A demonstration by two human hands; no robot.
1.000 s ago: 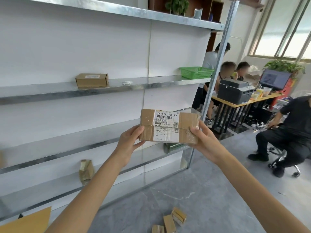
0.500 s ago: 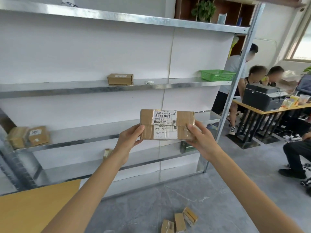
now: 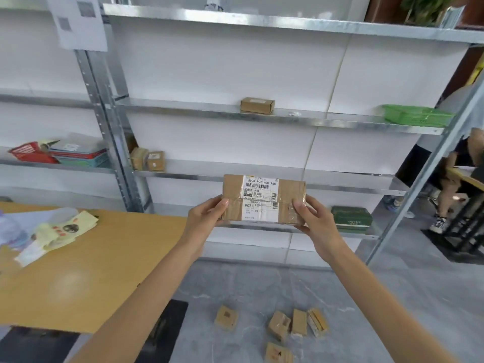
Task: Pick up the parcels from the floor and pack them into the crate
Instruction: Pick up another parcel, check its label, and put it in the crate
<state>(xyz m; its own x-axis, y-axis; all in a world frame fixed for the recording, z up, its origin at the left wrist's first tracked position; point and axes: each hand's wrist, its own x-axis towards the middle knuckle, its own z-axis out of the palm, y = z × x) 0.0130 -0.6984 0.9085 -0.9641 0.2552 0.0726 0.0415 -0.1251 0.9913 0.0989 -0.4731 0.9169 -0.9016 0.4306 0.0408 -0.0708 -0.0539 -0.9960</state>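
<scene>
Small parcels (image 3: 279, 327) lie on grey floor (image 3: 366, 297) before metal shelving (image 3: 262, 113).

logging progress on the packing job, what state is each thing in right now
held parcel: lifted, label toward the camera, gripped at both ends
left hand: fingers curled round the parcel's left end
right hand: fingers curled round its right end
floor parcels: five, lying loose, not yet picked up
small box: closed, resting on a shelf
green basket: upright on the same shelf, contents hidden
</scene>
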